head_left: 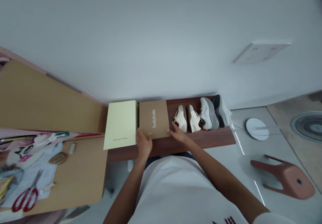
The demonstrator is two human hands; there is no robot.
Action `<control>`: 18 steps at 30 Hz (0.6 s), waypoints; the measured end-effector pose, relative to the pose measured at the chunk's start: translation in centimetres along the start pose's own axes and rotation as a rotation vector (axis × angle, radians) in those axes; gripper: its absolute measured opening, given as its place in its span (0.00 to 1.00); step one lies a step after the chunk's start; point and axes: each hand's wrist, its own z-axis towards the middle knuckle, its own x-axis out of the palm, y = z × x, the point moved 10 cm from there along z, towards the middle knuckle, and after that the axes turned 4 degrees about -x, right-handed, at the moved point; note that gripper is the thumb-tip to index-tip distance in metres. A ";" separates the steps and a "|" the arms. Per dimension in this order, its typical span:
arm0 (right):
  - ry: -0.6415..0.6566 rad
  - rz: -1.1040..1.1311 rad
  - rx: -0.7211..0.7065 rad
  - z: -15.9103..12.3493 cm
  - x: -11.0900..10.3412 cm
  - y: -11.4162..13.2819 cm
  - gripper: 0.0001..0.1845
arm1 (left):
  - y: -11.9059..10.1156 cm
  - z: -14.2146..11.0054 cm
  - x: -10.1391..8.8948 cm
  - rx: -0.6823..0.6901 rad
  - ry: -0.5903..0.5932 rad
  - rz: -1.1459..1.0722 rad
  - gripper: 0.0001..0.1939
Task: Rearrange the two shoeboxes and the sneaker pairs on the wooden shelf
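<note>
Box of brown cardboard (153, 116) sits between left hand (144, 146) and right hand (179, 135), fingers parted, grip unclear; a rightward shove could topple cream lace-up sneakers (193, 120) just beyond.

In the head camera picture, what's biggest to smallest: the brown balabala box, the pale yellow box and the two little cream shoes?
1. Pale yellow box
2. Brown balabala box
3. Left cream shoe and right cream shoe: too alike to rank

The yellow box may just be nearer the camera.
</note>
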 end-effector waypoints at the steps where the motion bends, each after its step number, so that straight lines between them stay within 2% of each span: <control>1: -0.025 0.009 0.018 -0.3 -1.3 -0.1 0.49 | -1.2 -0.4 0.3 0.035 0.011 -0.005 0.35; 3: -0.070 0.043 0.041 -1.1 -4.3 -0.1 0.47 | -3.6 -1.4 1.4 0.090 0.057 -0.052 0.33; 5: -0.103 0.050 0.024 -1.8 -7.6 0.1 0.44 | -5.9 -2.4 3.6 0.128 0.136 -0.119 0.30; 7: -0.141 0.035 0.007 -2.4 -11.0 0.1 0.42 | -7.7 -3.7 6.6 0.137 0.234 -0.181 0.28; 10: -0.202 0.017 0.021 -3.0 -15.3 -1.0 0.40 | -9.3 -5.6 11.6 0.119 0.361 -0.241 0.27; 14: -0.224 -0.093 0.053 -3.5 -18.5 -2.9 0.36 | -9.2 -6.9 17.0 0.090 0.429 -0.229 0.26; 18: -0.158 -0.338 0.045 -3.1 -18.9 -4.1 0.28 | -6.2 -6.4 20.1 -0.098 0.396 -0.176 0.25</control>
